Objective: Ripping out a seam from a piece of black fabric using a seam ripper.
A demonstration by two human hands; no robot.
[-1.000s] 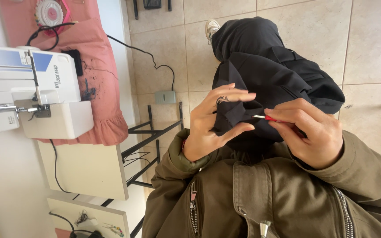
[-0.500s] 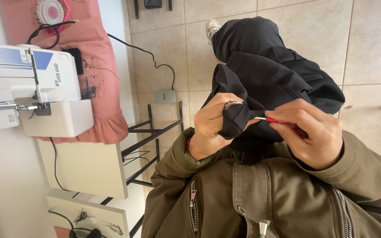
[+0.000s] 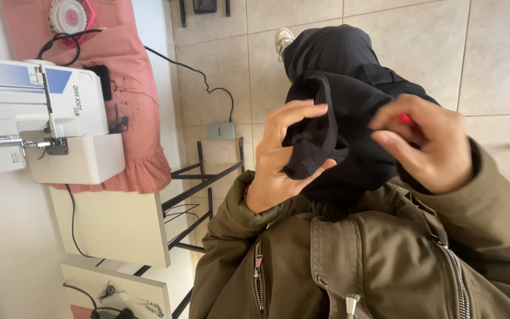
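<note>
A black garment (image 3: 349, 88) lies over my lap, and a fold of it is lifted close to the camera. My left hand (image 3: 278, 159) pinches that fold between thumb and fingers, with the other fingers spread upward. My right hand (image 3: 429, 145) is just right of the fold, fingers closed on a small red-handled tool (image 3: 405, 118), most of which is hidden inside the hand. Both sleeves are olive green, part of the jacket (image 3: 361, 266) I wear.
A white sewing machine (image 3: 36, 118) stands on a pink cloth (image 3: 143, 136) on a table at the left. A round pin holder (image 3: 69, 16) lies at the top left. A black cable runs to a grey foot pedal (image 3: 221, 130) on the tiled floor. A black metal frame (image 3: 202, 195) stands beside the table.
Both hands have lifted the black fabric closer to the camera. The right hand has drawn back from the fold and the tool's tip no longer touches the fabric.
</note>
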